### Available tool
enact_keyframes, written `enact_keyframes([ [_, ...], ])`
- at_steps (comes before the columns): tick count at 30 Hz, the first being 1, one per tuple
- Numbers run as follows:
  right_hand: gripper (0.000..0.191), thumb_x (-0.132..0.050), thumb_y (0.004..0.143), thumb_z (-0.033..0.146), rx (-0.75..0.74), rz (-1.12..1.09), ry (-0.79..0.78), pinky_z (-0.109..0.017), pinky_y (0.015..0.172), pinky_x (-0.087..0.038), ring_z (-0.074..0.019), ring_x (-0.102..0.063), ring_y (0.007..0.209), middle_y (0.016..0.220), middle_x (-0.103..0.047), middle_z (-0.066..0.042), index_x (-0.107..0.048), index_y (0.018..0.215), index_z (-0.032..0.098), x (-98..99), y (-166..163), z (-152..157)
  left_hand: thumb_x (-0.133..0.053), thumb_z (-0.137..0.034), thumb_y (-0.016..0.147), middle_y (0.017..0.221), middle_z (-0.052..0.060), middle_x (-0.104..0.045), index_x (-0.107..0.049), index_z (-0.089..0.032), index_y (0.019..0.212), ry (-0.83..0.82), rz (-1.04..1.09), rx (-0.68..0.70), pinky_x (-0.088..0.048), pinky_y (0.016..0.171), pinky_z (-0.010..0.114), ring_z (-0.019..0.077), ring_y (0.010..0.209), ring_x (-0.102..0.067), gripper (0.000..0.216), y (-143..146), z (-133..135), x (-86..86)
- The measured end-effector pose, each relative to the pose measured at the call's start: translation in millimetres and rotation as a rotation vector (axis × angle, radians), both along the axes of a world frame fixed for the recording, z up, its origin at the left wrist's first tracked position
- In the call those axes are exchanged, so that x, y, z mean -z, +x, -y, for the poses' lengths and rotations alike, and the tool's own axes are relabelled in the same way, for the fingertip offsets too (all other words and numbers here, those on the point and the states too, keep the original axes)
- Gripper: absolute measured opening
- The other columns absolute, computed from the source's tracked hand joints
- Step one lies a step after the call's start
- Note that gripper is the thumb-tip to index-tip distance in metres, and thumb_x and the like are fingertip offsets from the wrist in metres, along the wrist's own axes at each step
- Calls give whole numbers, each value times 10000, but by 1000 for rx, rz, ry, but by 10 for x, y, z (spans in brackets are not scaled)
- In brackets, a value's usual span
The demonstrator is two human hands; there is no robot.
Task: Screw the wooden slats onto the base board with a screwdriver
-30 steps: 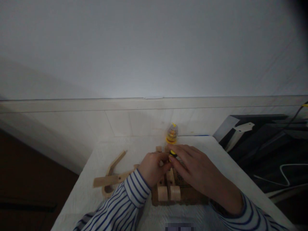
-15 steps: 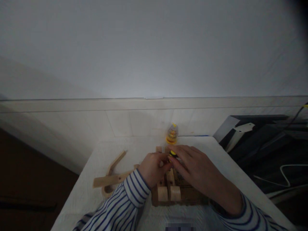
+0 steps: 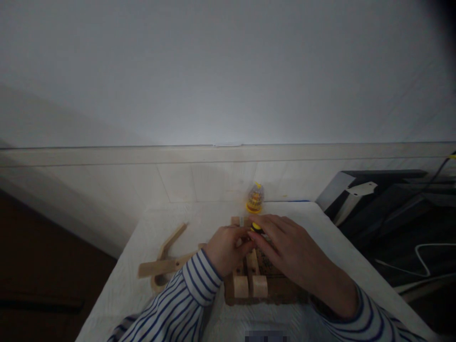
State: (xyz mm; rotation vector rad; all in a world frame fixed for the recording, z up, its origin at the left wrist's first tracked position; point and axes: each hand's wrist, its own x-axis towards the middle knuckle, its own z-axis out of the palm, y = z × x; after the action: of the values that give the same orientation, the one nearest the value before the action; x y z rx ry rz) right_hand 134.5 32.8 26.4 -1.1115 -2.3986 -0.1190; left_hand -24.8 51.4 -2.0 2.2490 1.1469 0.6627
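Observation:
In the head view, my right hand (image 3: 287, 244) grips a short yellow-and-black handle (image 3: 255, 228), which looks like a screwdriver's; its lower end is hidden by my fingers. My left hand (image 3: 228, 247) is closed in a pinch right beside it, the fingertips of both hands meeting; whatever the left fingers hold is hidden. Below the hands lie two parallel wooden pieces (image 3: 260, 286) with rounded near ends and dark holes. They rest on a brown board or box (image 3: 285, 290) with dark printing, partly covered by my right hand and forearm.
Joined wooden parts (image 3: 153, 269) lie on the white-covered table (image 3: 124, 294), left of my left sleeve. A small clear container with a yellow base (image 3: 255, 199) stands behind my hands near the wall (image 3: 213, 180). Dark panels and a white metal bracket (image 3: 361, 189) are at the right.
Both hands stay in almost the same place, with only a tiny shift of the fingertips around the yellow-and-black handle. Everything else is unchanged.

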Motion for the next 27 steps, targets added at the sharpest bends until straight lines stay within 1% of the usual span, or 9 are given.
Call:
enact_keyframes([
  [5,232,-392,872,258,2,-6,-21,-387,751,-466,-205,-556,885,988,-606,-87,-478,1065,162,-8,-3,-1,-499,-178,793,844,45,-661,-620,-170,916,-11,2,10,-443,710,256,170,777,-600,173,-4,1,-10],
  [10,234,-402,871,264,-4,-5,-20,-385,760,-463,-205,-550,898,1001,-604,-89,-477,1062,152,4,2,-11,-499,-176,794,839,46,-659,-617,-169,945,11,19,23,-446,709,256,170,768,-600,192,-7,0,16],
  [17,218,-414,863,260,1,-24,-17,-383,737,-471,-201,-558,867,961,-610,-77,-480,1050,171,14,-8,-12,-551,-219,760,802,25,-660,-630,-173,882,27,15,-24,-447,657,228,153,707,-605,153,17,6,26],
  [21,222,-419,859,262,17,-17,-11,-392,743,-470,-209,-558,872,963,-610,-78,-481,1054,176,12,-14,-6,-573,-210,737,802,23,-672,-633,-192,922,45,6,-90,-453,672,243,168,724,-617,195,27,12,23],
  [27,237,-414,861,267,21,-7,-19,-393,776,-461,-204,-550,902,983,-606,-81,-482,1063,164,-1,-1,5,-575,-180,731,828,25,-676,-631,-192,951,43,13,-83,-455,681,244,168,736,-618,227,22,7,32],
])
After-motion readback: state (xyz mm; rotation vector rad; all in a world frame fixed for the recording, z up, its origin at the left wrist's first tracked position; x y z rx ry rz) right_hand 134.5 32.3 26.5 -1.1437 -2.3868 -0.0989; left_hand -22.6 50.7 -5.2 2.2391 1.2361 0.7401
